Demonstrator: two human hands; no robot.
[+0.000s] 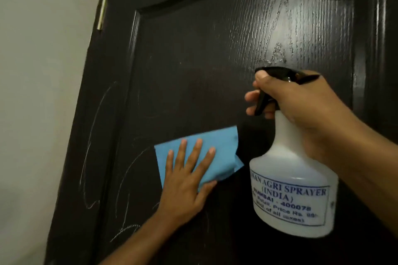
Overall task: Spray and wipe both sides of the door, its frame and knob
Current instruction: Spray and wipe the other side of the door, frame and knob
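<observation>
Head view: the right hand (301, 101) grips the upright spray bottle (290, 178), nozzle aimed at the dark door (193, 60). The left hand (189, 178) presses flat a blue cloth (215, 157) there. The knob is out of view.

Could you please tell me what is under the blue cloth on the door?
The blue cloth lies flat on the dark door, pressed by the left hand. Whether chalk marks continue beneath it is hidden.

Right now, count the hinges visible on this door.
1: a metal hinge on the door's left edge, near the top, beside the wall. Lower hinges may lie outside the frame.
</observation>
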